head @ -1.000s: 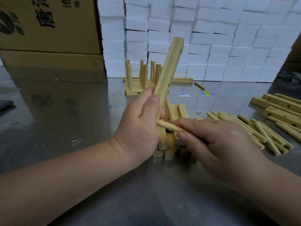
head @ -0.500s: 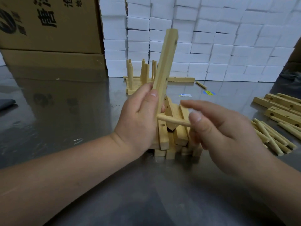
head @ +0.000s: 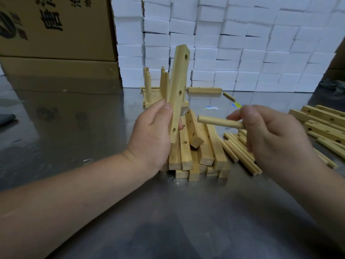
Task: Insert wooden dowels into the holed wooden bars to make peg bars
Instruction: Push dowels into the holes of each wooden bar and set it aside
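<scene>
Above bar pile (head: 197,156), left hand (head: 151,135) grips bar (head: 178,90) upright; right hand (head: 272,135) pinches dowel (head: 220,122) level.

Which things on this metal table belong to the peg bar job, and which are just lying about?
Job: pale wooden bar with three holes, held nearly upright by the left hand; round wooden dowel, pinched by the right hand; pile of holed wooden bars; loose wooden dowels; finished peg bars behind.
Lying about: brown cardboard boxes; stacked white blocks; small white scrap.
</scene>
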{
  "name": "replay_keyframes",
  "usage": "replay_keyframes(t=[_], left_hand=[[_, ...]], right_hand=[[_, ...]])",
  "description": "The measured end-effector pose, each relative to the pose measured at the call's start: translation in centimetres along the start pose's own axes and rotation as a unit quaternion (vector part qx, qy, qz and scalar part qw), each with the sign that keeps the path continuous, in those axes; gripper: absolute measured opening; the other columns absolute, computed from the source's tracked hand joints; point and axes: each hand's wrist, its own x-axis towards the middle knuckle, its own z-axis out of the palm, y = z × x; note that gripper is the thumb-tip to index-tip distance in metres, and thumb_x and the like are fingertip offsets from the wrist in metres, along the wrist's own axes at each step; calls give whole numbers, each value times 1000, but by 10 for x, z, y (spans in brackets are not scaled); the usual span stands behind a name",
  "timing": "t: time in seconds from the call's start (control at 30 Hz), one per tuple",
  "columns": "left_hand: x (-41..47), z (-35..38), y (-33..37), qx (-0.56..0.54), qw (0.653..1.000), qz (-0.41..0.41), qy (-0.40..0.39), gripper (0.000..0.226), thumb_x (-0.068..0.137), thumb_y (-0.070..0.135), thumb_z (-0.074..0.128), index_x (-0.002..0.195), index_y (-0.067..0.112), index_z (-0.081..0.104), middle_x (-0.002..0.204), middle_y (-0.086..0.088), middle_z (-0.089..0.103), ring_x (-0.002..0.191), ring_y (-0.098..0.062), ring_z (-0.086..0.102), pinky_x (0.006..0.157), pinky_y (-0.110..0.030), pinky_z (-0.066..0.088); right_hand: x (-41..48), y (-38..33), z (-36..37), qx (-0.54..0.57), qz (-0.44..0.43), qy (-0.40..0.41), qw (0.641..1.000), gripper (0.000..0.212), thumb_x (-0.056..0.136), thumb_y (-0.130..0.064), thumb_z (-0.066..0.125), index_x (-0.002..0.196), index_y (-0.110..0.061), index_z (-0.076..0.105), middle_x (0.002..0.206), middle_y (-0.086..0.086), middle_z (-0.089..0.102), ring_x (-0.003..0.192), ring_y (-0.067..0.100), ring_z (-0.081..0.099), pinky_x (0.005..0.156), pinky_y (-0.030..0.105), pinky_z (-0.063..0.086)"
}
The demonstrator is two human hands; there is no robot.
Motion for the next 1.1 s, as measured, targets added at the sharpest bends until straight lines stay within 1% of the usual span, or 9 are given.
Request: replay_keyframes(t=[0.07, 0.13, 0.27, 0.43, 0.57, 0.63, 0.77, 0.97, 1.1], left_hand=[[-2, 1, 0, -3, 999, 10, -35, 32, 99, 17, 33, 115, 18, 61, 60, 12, 55, 59, 0, 51, 59, -12, 41], [-5, 2, -2, -5, 997, 30, -68, 37, 93, 25, 36, 127, 35, 49, 62, 15, 56, 63, 0, 52, 62, -13, 42], [-8, 2, -1, 25, 991, 72, -109, 44, 88, 25, 35, 129, 37, 44, 62, 17, 54, 63, 1, 52, 62, -8, 39], [-8, -1, -1, 52, 988, 70, -130, 38, 86, 26, 37, 118, 45, 47, 62, 12, 56, 65, -2, 52, 65, -12, 40], [-10, -2, 0, 64, 986, 66, -142, 37, 86, 27, 39, 114, 48, 48, 66, 10, 61, 68, -24, 51, 64, -26, 43], [-9, -3, 0, 66, 985, 71, -141, 37, 86, 26, 39, 114, 48, 48, 67, 10, 61, 65, -21, 51, 60, -20, 42], [-7, -5, -1, 66, 984, 82, -141, 37, 86, 24, 39, 115, 45, 49, 65, 11, 58, 60, 1, 49, 56, -9, 37], [-5, -5, -3, 71, 986, 80, -126, 36, 86, 25, 39, 113, 47, 48, 61, 10, 56, 64, 1, 53, 64, -7, 40], [-4, -5, -3, 64, 989, 67, -115, 34, 84, 29, 42, 111, 48, 49, 61, 9, 56, 64, -3, 53, 64, -11, 44]], right_hand=[[0, -1, -1, 1, 13, 17, 1000, 43, 75, -63, 28, 68, -33, 59, 50, 6, 46, 37, 8, 40, 35, 20, 30], [0, -3, -2, -14, 16, 41, 999, 44, 76, -60, 27, 66, -30, 58, 57, 10, 51, 38, 9, 42, 36, 21, 31], [0, -4, -4, -48, 34, 64, 996, 45, 78, -60, 24, 64, -29, 53, 49, 8, 53, 43, 7, 48, 40, 26, 32], [8, 5, -10, -57, 73, 105, 990, 47, 91, -52, 31, 72, -14, 53, 62, 18, 58, 47, 24, 45, 44, 30, 38], [13, 13, -14, -77, 91, 134, 984, 45, 93, -48, 32, 73, -14, 53, 64, 17, 57, 60, 34, 54, 55, 36, 44], [13, 12, -13, -81, 88, 137, 983, 44, 93, -49, 33, 69, -17, 52, 62, 8, 55, 61, 32, 55, 57, 39, 46], [12, 10, -12, -95, 70, 139, 983, 42, 93, -47, 34, 69, -18, 52, 59, 3, 50, 52, 20, 45, 49, 31, 37], [5, 8, -9, -78, 31, 111, 990, 25, 93, -39, 40, 73, -31, 53, 52, -13, 52, 43, 4, 43, 44, 23, 29], [2, 4, -7, -96, -5, 84, 992, 23, 93, -29, 44, 73, -39, 51, 62, -17, 55, 46, 1, 45, 42, 23, 29]])
